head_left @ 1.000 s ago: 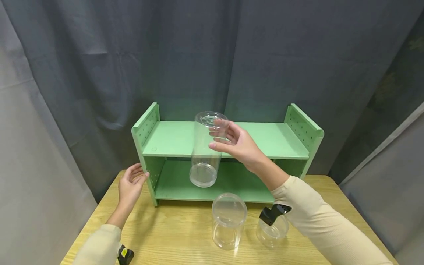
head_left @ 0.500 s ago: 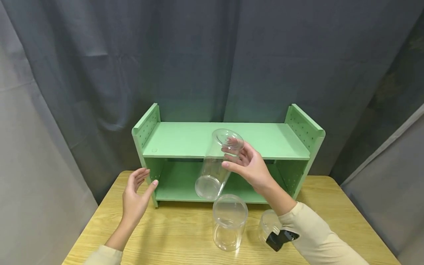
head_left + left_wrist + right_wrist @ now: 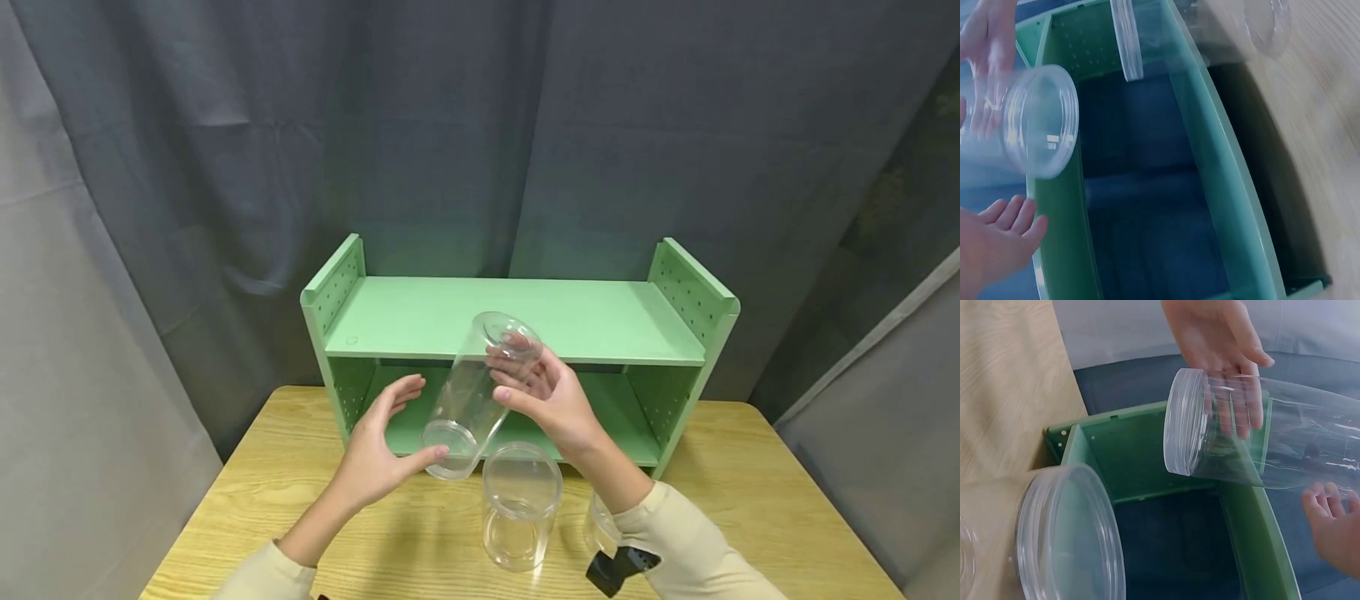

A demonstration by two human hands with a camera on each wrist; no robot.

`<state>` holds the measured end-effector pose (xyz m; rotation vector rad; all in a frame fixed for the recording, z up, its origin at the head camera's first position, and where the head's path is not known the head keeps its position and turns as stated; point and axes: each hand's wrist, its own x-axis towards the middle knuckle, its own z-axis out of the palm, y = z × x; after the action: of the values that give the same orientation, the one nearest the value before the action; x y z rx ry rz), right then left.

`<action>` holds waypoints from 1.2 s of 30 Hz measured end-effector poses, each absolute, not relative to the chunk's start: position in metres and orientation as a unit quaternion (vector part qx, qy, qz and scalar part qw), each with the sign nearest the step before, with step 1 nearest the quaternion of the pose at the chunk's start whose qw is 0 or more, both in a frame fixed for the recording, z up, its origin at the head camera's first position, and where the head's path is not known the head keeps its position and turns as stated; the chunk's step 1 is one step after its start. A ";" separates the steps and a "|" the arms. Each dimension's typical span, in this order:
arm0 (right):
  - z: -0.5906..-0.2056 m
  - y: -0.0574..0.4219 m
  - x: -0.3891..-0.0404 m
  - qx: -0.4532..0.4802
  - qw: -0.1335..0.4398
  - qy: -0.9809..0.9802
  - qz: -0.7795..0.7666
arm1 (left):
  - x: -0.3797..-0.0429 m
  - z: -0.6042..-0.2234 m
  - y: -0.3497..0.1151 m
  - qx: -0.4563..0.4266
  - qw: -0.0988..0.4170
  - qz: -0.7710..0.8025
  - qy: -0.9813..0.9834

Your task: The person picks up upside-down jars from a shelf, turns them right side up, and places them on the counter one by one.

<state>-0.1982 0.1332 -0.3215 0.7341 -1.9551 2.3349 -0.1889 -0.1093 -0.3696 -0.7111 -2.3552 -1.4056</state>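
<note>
A tall clear plastic jar (image 3: pixel 480 400) hangs tilted in front of the green shelf unit, its lid end (image 3: pixel 1184 422) low and to the left, its base up and to the right. My right hand (image 3: pixel 566 408) grips it near the base, fingers behind the wall and thumb in front. My left hand (image 3: pixel 375 454) is spread beside the lid end, thumb close to it; whether it touches is unclear. Through the clear wall, the right wrist view shows fingers of the left hand (image 3: pixel 1229 356). On the table stands a shorter, wide clear jar (image 3: pixel 519 508) with a lid.
Behind the hands, the green shelf unit (image 3: pixel 420 312) has two levels and raised perforated sides. A small clear jar (image 3: pixel 600 529) is partly covered by the right forearm. The wooden table (image 3: pixel 240 492) extends to both sides; grey curtains (image 3: pixel 420 150) hang behind.
My right hand has lowered the jar from before the upper shelf and tilted it. My left hand has left the shelf's left side and come right, towards the jar's lid end.
</note>
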 end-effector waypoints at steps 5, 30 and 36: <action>-0.319 0.129 -0.195 0.247 -0.001 -0.613 0.751 | -0.187 -0.365 -0.097 -0.249 0.099 -0.477 -0.837; -0.300 0.160 -0.196 0.291 0.046 -0.707 0.642 | -0.181 -0.351 -0.104 -0.258 0.243 -0.308 -0.883; -0.285 0.157 -0.192 0.338 0.162 -0.804 0.463 | -0.178 -0.334 -0.108 -0.290 0.285 -0.196 -0.892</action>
<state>-0.1919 0.1574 -0.2851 0.9631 -2.2930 1.3203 -0.1783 -0.1076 -0.3342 -0.7767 -2.3868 -0.5237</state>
